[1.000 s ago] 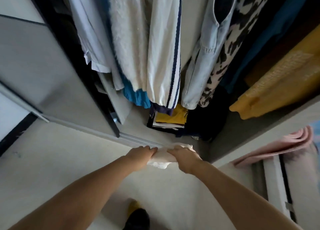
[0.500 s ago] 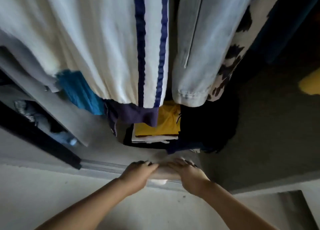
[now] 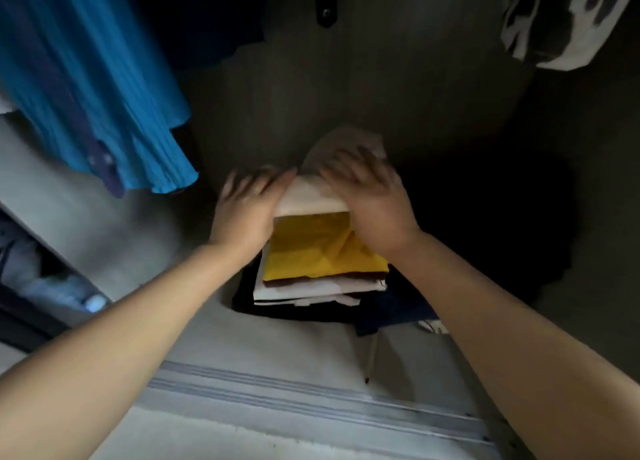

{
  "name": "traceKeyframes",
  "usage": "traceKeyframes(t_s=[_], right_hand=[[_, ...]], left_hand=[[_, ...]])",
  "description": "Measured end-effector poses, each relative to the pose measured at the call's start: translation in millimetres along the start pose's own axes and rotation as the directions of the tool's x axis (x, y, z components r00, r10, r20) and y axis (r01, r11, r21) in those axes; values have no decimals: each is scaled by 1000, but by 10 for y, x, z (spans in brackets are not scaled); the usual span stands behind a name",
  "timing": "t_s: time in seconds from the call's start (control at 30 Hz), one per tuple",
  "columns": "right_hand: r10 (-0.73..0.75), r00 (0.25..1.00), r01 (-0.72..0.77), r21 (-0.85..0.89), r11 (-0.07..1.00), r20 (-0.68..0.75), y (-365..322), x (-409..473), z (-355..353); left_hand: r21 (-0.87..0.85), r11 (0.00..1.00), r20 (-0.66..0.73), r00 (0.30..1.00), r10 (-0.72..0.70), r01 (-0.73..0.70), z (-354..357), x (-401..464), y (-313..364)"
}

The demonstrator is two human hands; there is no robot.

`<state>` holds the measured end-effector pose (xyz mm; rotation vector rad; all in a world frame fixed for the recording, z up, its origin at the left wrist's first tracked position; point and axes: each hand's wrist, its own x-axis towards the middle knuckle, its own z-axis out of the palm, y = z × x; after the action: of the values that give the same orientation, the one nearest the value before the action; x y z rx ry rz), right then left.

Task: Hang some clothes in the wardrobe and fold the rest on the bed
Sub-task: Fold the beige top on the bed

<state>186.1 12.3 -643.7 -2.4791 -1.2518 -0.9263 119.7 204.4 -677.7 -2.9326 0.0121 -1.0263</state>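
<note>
A folded cream garment (image 3: 313, 196) sits at the centre of the view, on top of a stack of folded clothes (image 3: 322, 279) on the wardrobe floor (image 3: 277, 335). Directly beneath it lies a folded yellow garment (image 3: 322, 251), its near part uncovered, with white and dark layers below that. The left hand (image 3: 247, 210) lies against the cream garment's left edge, at about nine o'clock from it, fingers stretched out and blurred. The right hand (image 3: 375, 203) rests on the garment's right side, at about three o'clock, fingers spread flat over the cloth. Whether either hand grips the fabric cannot be told. Both bare forearms reach in from the bottom corners. At ten o'clock hangs a bright blue pleated garment (image 3: 90, 88). At one o'clock, in the top right corner, hangs a black-and-white patterned garment (image 3: 554, 26). At six o'clock the pale sliding-door track (image 3: 277, 397) crosses the wardrobe's front edge.
</note>
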Motion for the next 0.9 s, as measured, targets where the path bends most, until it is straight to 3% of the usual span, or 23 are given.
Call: traceKeyframes(t_s=[0.03,0.1,0.17,0.2,0.23,0.27,0.37,0.47,0.57,0.63,0.73,0.8,0.9], right_hand=[[9,1000,-10,-86,996,-18,99,-9,75],[106,960,-61,-177,982,258,250,-134,288],[239,729,-157,-183,971,641,383,-411,581],[260,612,-191,-180,965,747,433,-563,724],[258,558,-207,-169,964,789,468,-691,854],[245,559,-209,-152,966,792,493,-754,983],[232,563,-203,-139,969,793,512,-730,1111],[245,486,-209,-160,965,839,519,-646,1064],[223,444,-255,-116,960,868,493,-505,882],[218,462,-343,-53,938,860,386,-491,636],[230,535,-343,-40,939,813,86,-639,224],[166,527,-297,-2,955,833,-158,-713,-140],[96,480,-262,38,964,872,-487,-755,-610]], left_hand=[[-3,1000,20,1000,-19,19,158,100,35],[4,1000,191,981,-28,28,454,148,122],[17,998,493,868,-56,54,847,26,234],[3,996,633,771,-72,91,1035,-81,293],[-14,990,718,691,-86,138,1190,-197,344],[-34,982,746,658,-99,187,1319,-277,366],[-63,962,749,649,-129,264,1437,-329,351],[-5,971,814,565,-135,239,1343,-258,293],[19,977,842,523,-132,214,1136,-242,314],[-5,983,843,529,-94,183,861,-293,417],[-6,985,885,460,-76,173,376,-420,706],[-23,986,929,368,-40,167,-30,-490,904],[-31,997,924,383,4,66,-559,-617,1043]])
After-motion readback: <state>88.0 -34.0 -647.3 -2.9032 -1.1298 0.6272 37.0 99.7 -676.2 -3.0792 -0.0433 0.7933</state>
